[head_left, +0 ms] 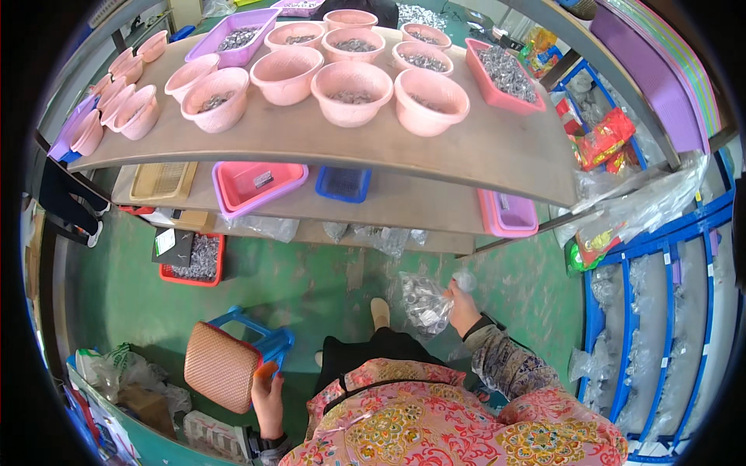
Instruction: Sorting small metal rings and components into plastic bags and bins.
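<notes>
My right hand (pixel 464 309) is closed around the gathered neck of a clear plastic bag (pixel 425 307). Shiny silvery pieces fill the bag, which hangs to the left of the fist above the green floor; a puff of its plastic sticks out past the fingers. At the lower left, my left hand (pixel 268 404) is closed on a small orange thing (pixel 266 370) whose kind I cannot make out. That hand is beside the right edge of a stool with a brown woven seat (pixel 223 366) and blue legs (pixel 272 339).
Ahead stands a shelf (pixel 497 147) with pink bowls (pixel 352 93) and baskets of metal pieces. A red basket (pixel 210 260) sits on the floor at left. Blue racks (pixel 625 334) with bagged goods line the right. Plastic bags (pixel 132 373) lie at lower left.
</notes>
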Tool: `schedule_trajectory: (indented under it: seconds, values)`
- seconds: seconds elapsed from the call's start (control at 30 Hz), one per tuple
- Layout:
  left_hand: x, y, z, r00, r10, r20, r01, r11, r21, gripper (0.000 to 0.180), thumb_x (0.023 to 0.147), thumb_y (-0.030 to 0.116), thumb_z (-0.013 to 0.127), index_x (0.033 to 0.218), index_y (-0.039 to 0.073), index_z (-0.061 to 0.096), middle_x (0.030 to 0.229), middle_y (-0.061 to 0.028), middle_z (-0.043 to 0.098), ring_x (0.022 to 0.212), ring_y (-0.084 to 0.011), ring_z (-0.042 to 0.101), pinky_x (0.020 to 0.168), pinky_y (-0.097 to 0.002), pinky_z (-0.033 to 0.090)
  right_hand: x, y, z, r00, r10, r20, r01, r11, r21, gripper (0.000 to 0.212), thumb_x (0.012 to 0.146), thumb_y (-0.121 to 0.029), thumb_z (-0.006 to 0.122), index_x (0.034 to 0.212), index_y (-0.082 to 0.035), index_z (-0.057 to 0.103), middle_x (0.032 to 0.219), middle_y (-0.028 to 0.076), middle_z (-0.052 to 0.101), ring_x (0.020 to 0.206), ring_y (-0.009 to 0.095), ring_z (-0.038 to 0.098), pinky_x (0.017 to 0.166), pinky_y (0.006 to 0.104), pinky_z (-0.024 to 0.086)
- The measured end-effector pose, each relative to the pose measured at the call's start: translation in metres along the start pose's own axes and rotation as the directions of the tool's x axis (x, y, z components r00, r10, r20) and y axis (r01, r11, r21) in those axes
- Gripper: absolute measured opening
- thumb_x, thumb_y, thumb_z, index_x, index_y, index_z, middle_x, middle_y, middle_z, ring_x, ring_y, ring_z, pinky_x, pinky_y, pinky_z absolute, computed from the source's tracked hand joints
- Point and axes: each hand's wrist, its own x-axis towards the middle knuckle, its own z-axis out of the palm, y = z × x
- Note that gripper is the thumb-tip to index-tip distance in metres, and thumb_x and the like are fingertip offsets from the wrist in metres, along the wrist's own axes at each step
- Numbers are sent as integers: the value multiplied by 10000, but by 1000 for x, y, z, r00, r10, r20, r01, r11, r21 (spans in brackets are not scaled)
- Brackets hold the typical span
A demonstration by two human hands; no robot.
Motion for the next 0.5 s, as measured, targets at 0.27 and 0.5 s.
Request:
schedule_trajectory:
  seconds: [0.27, 0.5]
  values:
    - [1, 3, 47, 998, -55, -5, 55, 997, -45, 244, 902, 5, 571, 1142, -38, 583, 1062, -73, 625, 966, -137, 580, 840, -265, 454, 89, 32, -60, 999, -52, -9, 53, 988, 145, 370, 949, -452, 557, 984, -84, 574, 957, 52, 492, 821, 149, 443, 753, 364, 414]
    - [1, 22, 83, 981, -52, 189, 22, 987, 159, 235, 888, -8, 538, 1113, -41, 598, 1030, -90, 647, 918, -137, 601, 802, -271, 488, 50, -10, -70, 970, -225, -95, 202, 958, -204, 391, 983, -407, 509, 1127, -45, 546, 972, 51, 546, 727, 160, 417, 652, 319, 409]
